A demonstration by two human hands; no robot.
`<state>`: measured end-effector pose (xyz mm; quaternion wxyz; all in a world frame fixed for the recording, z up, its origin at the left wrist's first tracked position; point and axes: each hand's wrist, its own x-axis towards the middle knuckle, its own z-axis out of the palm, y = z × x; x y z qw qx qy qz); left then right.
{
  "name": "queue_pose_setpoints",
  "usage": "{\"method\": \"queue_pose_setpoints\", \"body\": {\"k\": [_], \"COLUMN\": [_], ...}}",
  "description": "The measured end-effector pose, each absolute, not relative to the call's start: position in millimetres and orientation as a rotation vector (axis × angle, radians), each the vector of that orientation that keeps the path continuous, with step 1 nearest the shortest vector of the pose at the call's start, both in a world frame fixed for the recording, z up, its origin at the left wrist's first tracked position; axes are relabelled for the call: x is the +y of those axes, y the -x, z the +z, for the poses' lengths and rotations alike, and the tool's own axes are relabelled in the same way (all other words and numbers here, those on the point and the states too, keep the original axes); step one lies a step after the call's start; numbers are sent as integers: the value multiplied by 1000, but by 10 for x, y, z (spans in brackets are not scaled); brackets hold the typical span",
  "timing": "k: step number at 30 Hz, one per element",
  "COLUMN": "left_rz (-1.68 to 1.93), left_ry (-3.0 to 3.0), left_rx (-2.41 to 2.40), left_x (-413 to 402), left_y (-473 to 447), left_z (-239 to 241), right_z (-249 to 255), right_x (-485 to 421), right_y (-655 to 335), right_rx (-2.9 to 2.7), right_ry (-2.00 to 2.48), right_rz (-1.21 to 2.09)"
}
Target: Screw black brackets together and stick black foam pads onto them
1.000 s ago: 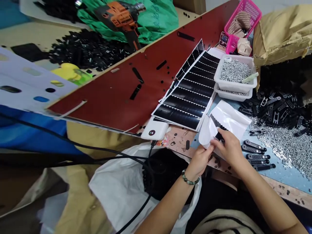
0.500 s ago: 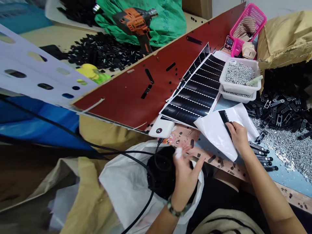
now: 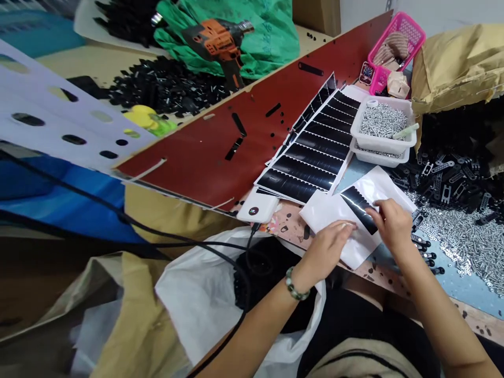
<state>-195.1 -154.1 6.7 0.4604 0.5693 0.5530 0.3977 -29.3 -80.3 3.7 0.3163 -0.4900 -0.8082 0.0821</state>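
Note:
A glossy white sheet [image 3: 326,210] lies at the table's front edge, with a black sticker strip [image 3: 356,206] of scalloped edge on it. My left hand [image 3: 326,249], a beaded bracelet at its wrist, is over the sheet's near part. Its fingers are pressed together, thumb against fingertips, at the sheet. My right hand [image 3: 394,228] is closed in a pinch at the strip's right edge; the fingers hide the exact contact. Behind the sheet, larger sheets of black sticker strips [image 3: 311,142] lie in a stack.
A white power bank [image 3: 258,205] with a cable stands left of the sheets. White tubs of screws [image 3: 384,121], loose screws [image 3: 468,231] and black parts [image 3: 444,178] are at right. A red board [image 3: 205,163] walls off the drill [image 3: 220,42]. Below hangs an open white bag [image 3: 189,294].
My left hand has moved from above the bag up and right onto the white sheet. My right hand has shifted slightly, and the black strip shows wider and flatter on the sheet.

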Motion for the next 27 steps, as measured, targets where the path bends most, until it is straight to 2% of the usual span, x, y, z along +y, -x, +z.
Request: {"method": "queue_pose_setpoints", "body": {"k": [3, 6, 16, 22, 27], "left_rz": [1031, 1120, 964, 775, 597], "left_ry": [-861, -770, -1393, -2284, -2440], "left_rx": [1076, 1076, 1111, 1097, 1124], "left_x": [-1514, -1471, -1451, -1669, -1772], "left_y": [1779, 1638, 1324, 1213, 1153], "left_z": [161, 189, 156, 7, -81], "right_z": [51, 61, 352, 93, -115], "right_x": [-1055, -1200, -1324, -1608, -1746], "right_y": [278, 167, -595, -952, -907], "right_rx": [-2230, -2255, -1866, -1277, -1269], "right_ry": [1190, 1219, 1293, 1510, 1650], "right_rz": [153, 284, 893, 1137, 1143]}}
